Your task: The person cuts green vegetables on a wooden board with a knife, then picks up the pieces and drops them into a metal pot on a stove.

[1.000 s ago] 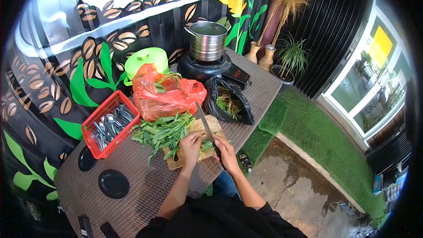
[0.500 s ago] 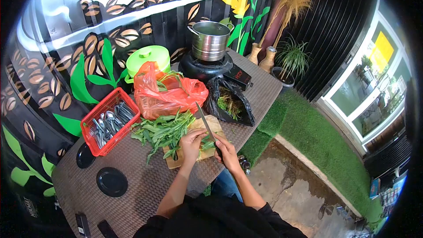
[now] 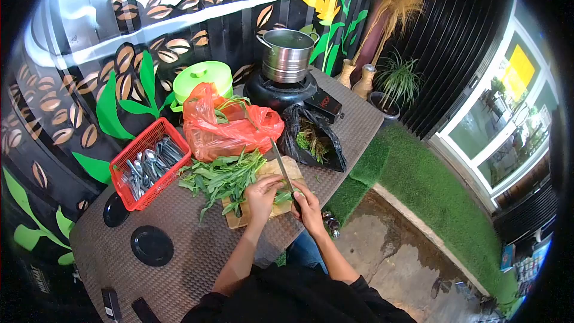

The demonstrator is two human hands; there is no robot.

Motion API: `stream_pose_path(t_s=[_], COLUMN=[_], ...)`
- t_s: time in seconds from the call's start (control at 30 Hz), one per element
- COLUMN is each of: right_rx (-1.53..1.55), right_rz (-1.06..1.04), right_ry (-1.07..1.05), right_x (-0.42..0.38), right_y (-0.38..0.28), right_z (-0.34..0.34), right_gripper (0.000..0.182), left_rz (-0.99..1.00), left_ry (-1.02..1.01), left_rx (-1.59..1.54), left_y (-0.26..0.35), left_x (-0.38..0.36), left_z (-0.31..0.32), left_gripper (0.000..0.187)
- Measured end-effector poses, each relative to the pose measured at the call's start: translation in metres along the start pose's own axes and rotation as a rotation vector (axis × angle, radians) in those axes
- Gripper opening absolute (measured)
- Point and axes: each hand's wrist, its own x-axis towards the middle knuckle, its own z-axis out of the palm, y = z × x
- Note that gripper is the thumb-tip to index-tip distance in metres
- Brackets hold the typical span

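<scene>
My right hand [image 3: 308, 208] is wrapped round the dark handle of a kitchen knife [image 3: 280, 162], whose blade points up and away. Close beside it, my left hand [image 3: 260, 198] has its fingers pinched together on a bit of leafy greens, mostly hidden by the fingers. Both hands are over a wooden cutting board [image 3: 238, 221]. A heap of long-leaved greens [image 3: 224, 178] lies across the board's left side and onto the table, near my left hand.
Behind the greens sit a red plastic bag [image 3: 230, 134] and a black bag [image 3: 326, 152] with plant scraps. A steel pot [image 3: 286, 60] stands on a stove [image 3: 278, 91]. A green lidded pot [image 3: 203, 79], a red cutlery basket [image 3: 133, 200] and black plates [image 3: 152, 246] share the table.
The knife blade has tilted slightly and its tip sits a little lower and further right. Both hands stay at nearly the same place over the board.
</scene>
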Motion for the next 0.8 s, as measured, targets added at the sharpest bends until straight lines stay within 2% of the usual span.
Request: stream_pose_path(t_s=[0.07,0.1,0.17,0.2,0.27,0.3,0.37,0.4,0.47,0.6,0.8], right_rx=[0.130,0.129,0.068,0.069,0.100,0.100,0.119,0.118,0.097,0.065,0.114], right_rz=[0.024,0.023,-0.005,-0.006,-0.001,-0.002,0.004,0.003,0.020,0.004,0.030], right_ry=[0.006,0.005,0.028,0.028,0.027,0.028,0.013,0.013,-0.006,-0.040,-0.133], right_x=[0.000,0.000,0.000,0.000,0.001,0.001,0.001,0.000,-0.002,-0.003,-0.003], right_y=[0.001,0.000,-0.001,-0.002,-0.005,-0.006,-0.006,-0.006,-0.005,-0.005,-0.010], right_z=[-0.003,-0.004,-0.008,-0.009,-0.010,-0.011,-0.012,-0.012,-0.014,-0.018,-0.025], right_gripper=[0.035,0.035,0.037,0.037,0.037,0.037,0.037,0.037,0.037,0.039,0.041], left_rz=[-0.056,-0.054,-0.024,-0.023,-0.358,-0.358,-0.513,-0.512,-0.537,-0.576,-0.539], left_ry=[0.037,0.037,0.220,0.220,0.220,0.219,0.213,0.213,0.146,0.160,0.056], left_rx=[-0.333,-0.334,-0.220,-0.220,-0.597,-0.597,-0.865,-0.866,-1.068,-1.095,-1.092], left_y=[0.011,0.013,0.016,0.012,0.003,0.006,0.013,0.009,-0.001,-0.016,-0.014], left_x=[0.001,0.001,0.000,-0.002,-0.005,-0.005,-0.007,-0.007,-0.005,-0.004,-0.004], left_z=[0.005,0.007,0.008,0.008,0.008,0.011,0.018,0.018,0.018,0.018,0.014], left_gripper=[0.022,0.022,0.026,0.026,0.027,0.027,0.026,0.026,0.020,0.015,0.014])
